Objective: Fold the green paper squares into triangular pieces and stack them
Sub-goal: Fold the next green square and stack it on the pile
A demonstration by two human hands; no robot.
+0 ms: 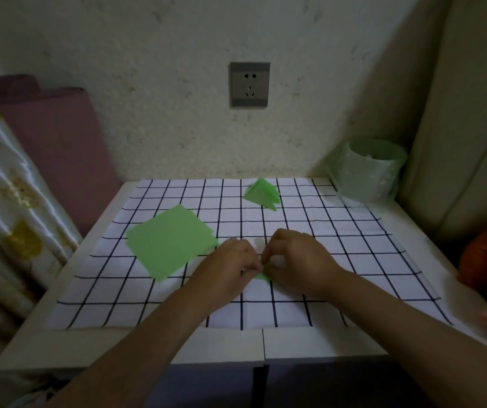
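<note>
Green paper (pixel 262 276) is showing as a small sliver between my hands, near the middle of the checked cloth (pixel 339 260) on the desk (pixel 148 346). My left hand (pixel 233 260) and right hand (pixel 295 257) are both curling their fingers and pinching this piece, fingertips meeting and hiding most of it. A stack of flat green squares (pixel 171 242) is lying just beside my left hand. Folded triangles (pixel 261 193) are sitting in a pile well beyond, near a bin (pixel 368 169).

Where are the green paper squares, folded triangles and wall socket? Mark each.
green paper squares (pixel 171 241), head view, top sheet's middle
folded triangles (pixel 261 194), head view, upper face
wall socket (pixel 249 84), head view, faceplate centre
</note>
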